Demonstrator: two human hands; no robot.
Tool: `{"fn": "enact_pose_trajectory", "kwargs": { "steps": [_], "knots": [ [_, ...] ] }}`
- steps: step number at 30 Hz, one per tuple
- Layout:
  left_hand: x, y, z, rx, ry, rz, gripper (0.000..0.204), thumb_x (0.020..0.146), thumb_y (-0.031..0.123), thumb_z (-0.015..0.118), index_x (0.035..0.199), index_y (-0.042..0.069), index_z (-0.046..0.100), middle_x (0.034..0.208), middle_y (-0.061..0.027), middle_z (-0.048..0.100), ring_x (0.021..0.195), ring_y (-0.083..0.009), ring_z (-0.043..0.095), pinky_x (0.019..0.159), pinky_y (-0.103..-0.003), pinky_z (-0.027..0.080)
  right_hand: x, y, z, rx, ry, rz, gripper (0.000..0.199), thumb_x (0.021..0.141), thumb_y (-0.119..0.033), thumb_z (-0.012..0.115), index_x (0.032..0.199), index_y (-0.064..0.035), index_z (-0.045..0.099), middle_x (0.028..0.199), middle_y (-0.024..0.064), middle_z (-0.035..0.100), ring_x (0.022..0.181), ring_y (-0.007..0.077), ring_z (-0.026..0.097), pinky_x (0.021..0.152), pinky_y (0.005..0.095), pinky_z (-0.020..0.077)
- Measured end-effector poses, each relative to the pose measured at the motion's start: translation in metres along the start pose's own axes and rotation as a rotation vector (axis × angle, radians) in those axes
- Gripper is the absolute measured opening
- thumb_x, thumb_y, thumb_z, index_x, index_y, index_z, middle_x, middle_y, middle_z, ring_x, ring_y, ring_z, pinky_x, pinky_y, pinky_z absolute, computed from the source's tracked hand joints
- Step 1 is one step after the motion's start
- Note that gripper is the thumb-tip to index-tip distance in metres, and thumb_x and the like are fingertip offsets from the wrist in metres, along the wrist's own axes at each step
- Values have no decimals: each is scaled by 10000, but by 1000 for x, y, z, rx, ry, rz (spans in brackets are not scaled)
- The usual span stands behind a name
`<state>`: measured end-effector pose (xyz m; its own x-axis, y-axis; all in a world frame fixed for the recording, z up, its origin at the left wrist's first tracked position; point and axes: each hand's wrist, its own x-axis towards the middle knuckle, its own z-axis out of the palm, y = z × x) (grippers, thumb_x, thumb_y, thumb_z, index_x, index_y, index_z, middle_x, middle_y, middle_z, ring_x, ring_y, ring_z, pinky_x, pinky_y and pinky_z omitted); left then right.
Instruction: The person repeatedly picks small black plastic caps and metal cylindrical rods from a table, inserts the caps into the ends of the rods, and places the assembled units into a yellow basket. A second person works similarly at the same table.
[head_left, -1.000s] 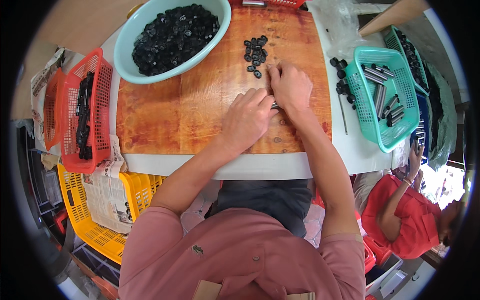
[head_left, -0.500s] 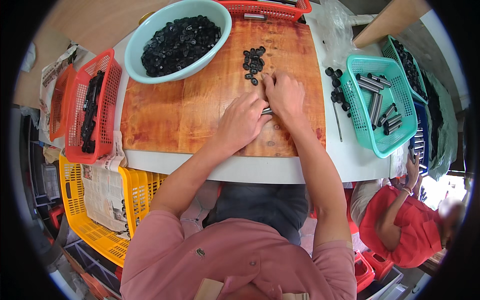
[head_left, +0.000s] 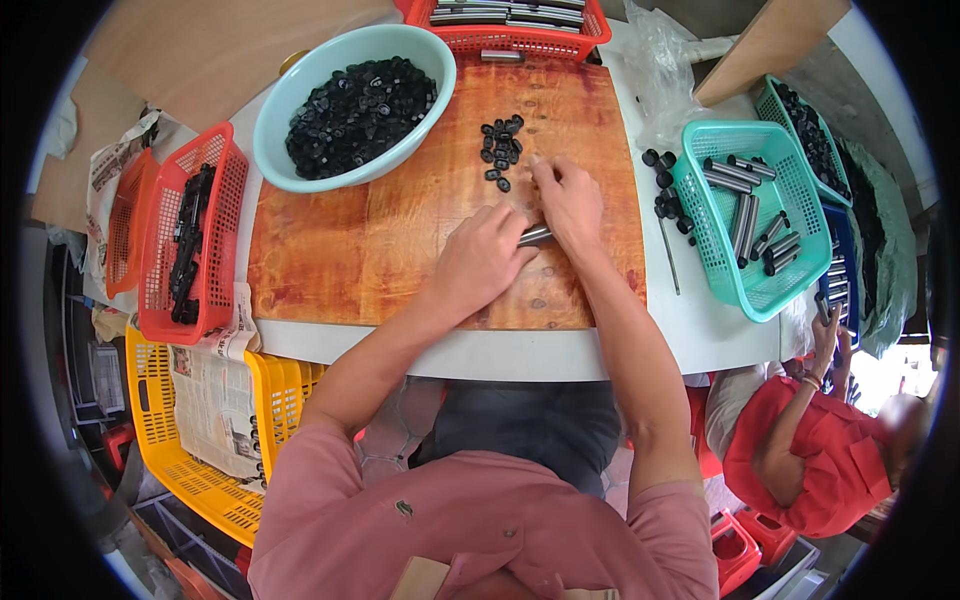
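A short shiny metal tube [head_left: 536,236] lies between my hands, low over the wooden board [head_left: 350,235]. My left hand [head_left: 482,250] is closed around its left part. The tube's other end runs to the edge of my right hand [head_left: 570,207], which is curled with the fingers bent down; what its fingertips hold is hidden. Just beyond my fingers a cluster of small black oval plastic pieces [head_left: 501,150] lies on the board.
A pale blue basin [head_left: 270,125] of black pieces stands far left. Red baskets stand at left [head_left: 225,225] and at the back [head_left: 500,40], the latter holding tubes. Right are loose black caps [head_left: 668,180], a thin rod [head_left: 668,255], a green basket [head_left: 705,225] of tubes and a co-worker [head_left: 800,450].
The view has shifted slightly, showing more of the back basket. More of the metal tube now shows between my hands. Both hands stay close together.
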<state>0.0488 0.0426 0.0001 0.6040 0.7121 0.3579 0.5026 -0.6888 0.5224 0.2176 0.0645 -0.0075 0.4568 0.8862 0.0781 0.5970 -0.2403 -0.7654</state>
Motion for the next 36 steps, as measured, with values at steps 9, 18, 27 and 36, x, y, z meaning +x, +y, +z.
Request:
{"fn": "enact_pose_trajectory", "kwargs": {
  "steps": [9,18,27,36],
  "knots": [
    [21,-51,-12,-1434,-37,-808,352,1110,307,558,1188,-17,673,972,-80,704,774,-143,671,680,-308,574,4,29,-1,363,-65,23,303,981,-273,714,901,19,722,704,69,659,672,138,594,648,346,480],
    [15,-59,-11,-1629,-40,-743,387,1116,312,534,1294,-14,639,1006,-74,695,861,-152,666,779,-308,580,1,20,6,290,-30,21,239,956,-216,756,928,20,727,720,66,680,663,137,595,636,331,481],
    [11,-50,-12,-1656,-129,-674,377,1105,325,525,1269,1,627,934,-48,664,721,-137,642,639,-289,536,-8,18,4,212,-34,-51,212,955,-192,752,943,18,724,726,90,699,660,159,635,641,347,507],
    [8,-61,-13,-1906,-160,-679,464,1111,421,438,1237,2,595,868,-59,625,635,-151,578,560,-285,486,-18,12,-2,233,-70,-27,190,959,-172,746,948,16,718,737,92,712,666,150,650,636,339,517]
  ]
}}
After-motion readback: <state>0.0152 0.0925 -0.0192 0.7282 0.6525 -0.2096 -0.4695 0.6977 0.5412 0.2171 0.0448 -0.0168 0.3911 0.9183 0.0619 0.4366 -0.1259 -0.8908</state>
